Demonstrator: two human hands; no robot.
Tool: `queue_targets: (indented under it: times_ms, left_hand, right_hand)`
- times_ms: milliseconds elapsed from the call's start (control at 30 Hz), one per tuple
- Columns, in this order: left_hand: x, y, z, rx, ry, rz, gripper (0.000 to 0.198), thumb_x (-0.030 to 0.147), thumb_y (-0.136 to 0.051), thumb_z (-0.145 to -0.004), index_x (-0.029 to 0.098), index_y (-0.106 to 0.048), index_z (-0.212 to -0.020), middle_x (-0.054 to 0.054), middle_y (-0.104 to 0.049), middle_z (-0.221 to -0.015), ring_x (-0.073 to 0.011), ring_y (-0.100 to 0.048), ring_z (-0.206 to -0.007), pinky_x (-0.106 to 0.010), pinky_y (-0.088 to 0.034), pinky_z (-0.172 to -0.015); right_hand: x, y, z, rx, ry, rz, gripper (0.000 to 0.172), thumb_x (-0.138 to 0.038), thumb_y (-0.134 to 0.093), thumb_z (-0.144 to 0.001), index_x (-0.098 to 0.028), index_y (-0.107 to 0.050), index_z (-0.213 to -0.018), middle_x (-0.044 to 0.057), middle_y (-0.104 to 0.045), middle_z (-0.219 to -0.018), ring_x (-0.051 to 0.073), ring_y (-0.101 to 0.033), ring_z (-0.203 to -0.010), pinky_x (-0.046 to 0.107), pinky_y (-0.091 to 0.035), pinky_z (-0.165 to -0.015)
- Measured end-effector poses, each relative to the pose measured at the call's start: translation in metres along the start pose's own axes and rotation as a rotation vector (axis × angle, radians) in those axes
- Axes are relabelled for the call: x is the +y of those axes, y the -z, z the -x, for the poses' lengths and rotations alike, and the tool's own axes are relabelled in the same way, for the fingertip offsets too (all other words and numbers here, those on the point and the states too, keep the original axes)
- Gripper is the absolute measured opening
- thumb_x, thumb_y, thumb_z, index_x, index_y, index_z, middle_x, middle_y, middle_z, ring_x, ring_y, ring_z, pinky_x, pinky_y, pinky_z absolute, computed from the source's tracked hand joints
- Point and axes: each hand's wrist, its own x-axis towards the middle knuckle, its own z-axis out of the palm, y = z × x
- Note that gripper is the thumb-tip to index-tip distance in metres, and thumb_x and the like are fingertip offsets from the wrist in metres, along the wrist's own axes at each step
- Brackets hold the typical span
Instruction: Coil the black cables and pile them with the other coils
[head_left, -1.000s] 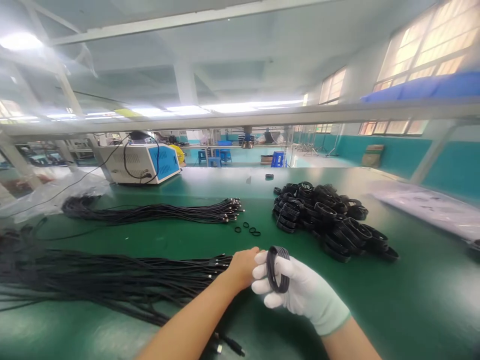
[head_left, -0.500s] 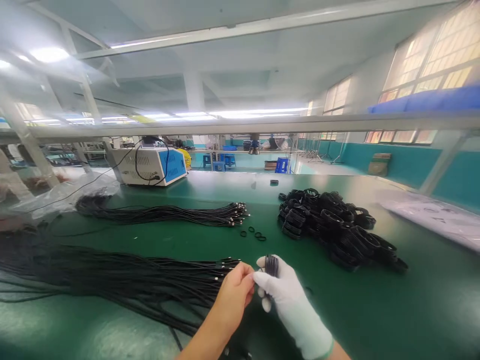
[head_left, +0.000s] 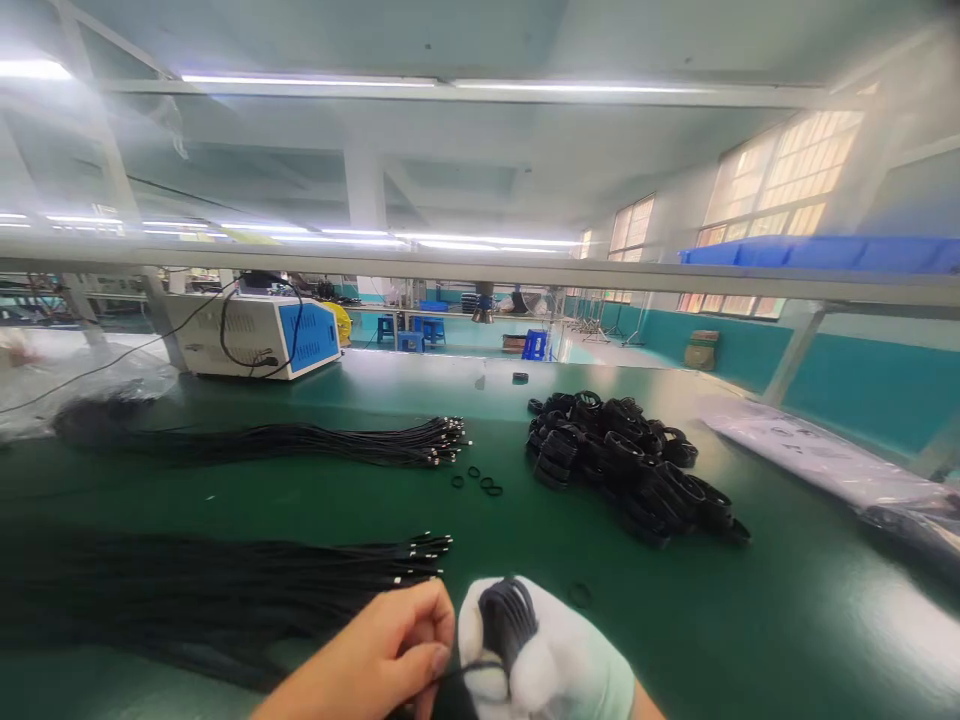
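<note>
My right hand, in a white glove, is wrapped round a coiled black cable at the bottom centre. Close beside it on the left, my bare left hand pinches a black strand that runs toward the coil. Behind my left hand lies a bundle of long black cables with small light tips. Farther back is a second cable bundle. Several small black rings rest on the green table, and a large heap of coiled black cables sits to the right.
A white and blue machine stands at the back left, near clear plastic wrap. A flat plastic-wrapped sheet lies at the right. A shelf rail crosses above the table, with a blue tray on it.
The view has turned somewhat right. Both hands are lower in the picture, and the coil in my right glove now shows its round opening. A strand is visible between the hands.
</note>
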Motion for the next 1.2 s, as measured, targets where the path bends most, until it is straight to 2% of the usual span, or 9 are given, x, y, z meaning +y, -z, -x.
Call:
queue_targets:
  times_ms: [133,200,267,333,467,633,867,1067,1200]
  left_hand:
    - [0.013,0.01,0.003,-0.062,-0.006,-0.444,0.011,0.014,-0.056,-0.065,0.021,-0.064,-0.065,0.004,-0.063,-0.066,-0.0149,-0.056,-0.069,-0.021,-0.036,-0.059]
    - [0.018,0.013,0.006,0.004,-0.059,-0.559,0.012,0.016,-0.061,-0.064,0.025,-0.068,-0.067,0.004,-0.064,-0.066,-0.0172,-0.054,-0.078,-0.022,-0.037,-0.065]
    - [0.019,0.014,0.007,0.116,-0.057,-0.586,0.018,0.019,-0.067,-0.062,0.027,-0.069,-0.078,0.004,-0.065,-0.074,-0.0184,-0.052,-0.084,-0.023,-0.037,-0.07]
    - [0.016,0.015,0.006,0.184,-0.041,-0.535,0.045,0.021,-0.074,-0.057,0.03,-0.065,-0.099,0.004,-0.064,-0.09,-0.0192,-0.051,-0.091,-0.024,-0.038,-0.076]
    - [0.006,0.01,0.001,0.168,-0.045,-0.407,0.074,0.028,-0.078,-0.053,0.036,-0.05,-0.121,0.002,-0.056,-0.112,-0.0214,-0.048,-0.103,-0.026,-0.038,-0.084]
    - [0.007,-0.004,-0.006,0.166,-0.015,-0.557,0.064,0.038,-0.074,-0.056,0.03,-0.053,-0.116,-0.002,-0.056,-0.104,-0.0249,-0.051,-0.095,-0.031,-0.04,-0.078]
    - [0.013,-0.005,-0.01,0.169,-0.071,-0.638,0.06,0.043,-0.073,-0.057,0.029,-0.053,-0.112,-0.002,-0.057,-0.1,-0.0239,-0.052,-0.091,-0.03,-0.04,-0.075]
    - [0.009,-0.009,-0.018,0.198,-0.035,-0.92,0.05,0.04,-0.077,-0.052,0.021,-0.059,-0.095,-0.005,-0.06,-0.086,-0.0292,-0.052,-0.089,-0.031,-0.04,-0.065]
    - [0.016,0.017,-0.024,-0.006,0.047,-0.77,0.026,0.025,-0.069,-0.057,0.02,-0.062,-0.082,-0.002,-0.063,-0.077,-0.0225,-0.056,-0.073,-0.028,-0.04,-0.06]
  right_hand:
    - [0.007,0.002,-0.008,0.088,-0.022,0.017,0.037,-0.022,-0.073,-0.054,-0.013,-0.055,-0.085,-0.002,-0.054,-0.058,0.007,-0.046,-0.033,0.015,-0.031,-0.027]
    - [0.005,0.003,-0.01,0.213,0.009,0.167,0.035,-0.017,-0.067,-0.058,-0.014,-0.053,-0.091,-0.002,-0.056,-0.06,0.007,-0.046,-0.035,0.015,-0.034,-0.029]
    - [0.002,0.001,-0.009,0.316,0.018,0.299,0.036,-0.014,-0.061,-0.061,-0.015,-0.051,-0.096,-0.004,-0.055,-0.058,0.006,-0.044,-0.036,0.016,-0.036,-0.031]
    - [0.001,0.001,-0.009,0.336,-0.041,0.407,0.044,-0.013,-0.058,-0.062,-0.015,-0.05,-0.105,-0.004,-0.056,-0.059,0.007,-0.044,-0.036,0.017,-0.037,-0.032]
    - [0.018,0.009,-0.016,0.325,-0.186,0.542,0.072,-0.012,-0.061,-0.059,-0.02,-0.038,-0.127,-0.004,-0.058,-0.062,0.008,-0.046,-0.035,0.019,-0.039,-0.032]
    - [0.051,0.028,-0.025,0.494,-0.073,0.534,0.095,-0.008,-0.073,-0.044,-0.023,-0.037,-0.131,0.006,-0.062,-0.093,0.015,-0.058,-0.057,0.024,-0.044,-0.045]
    - [0.055,0.038,-0.024,0.558,-0.066,0.551,0.109,-0.008,-0.073,-0.043,-0.026,-0.025,-0.139,0.009,-0.06,-0.107,0.023,-0.061,-0.071,0.031,-0.046,-0.057]
    - [0.055,0.032,-0.023,0.586,-0.035,0.678,0.1,-0.008,-0.067,-0.052,-0.025,-0.023,-0.141,0.004,-0.064,-0.088,0.022,-0.061,-0.076,0.033,-0.046,-0.068]
    - [0.041,0.013,-0.025,0.557,-0.026,0.88,0.091,-0.012,-0.067,-0.055,-0.026,-0.032,-0.138,0.003,-0.065,-0.092,0.025,-0.06,-0.084,0.038,-0.045,-0.078]
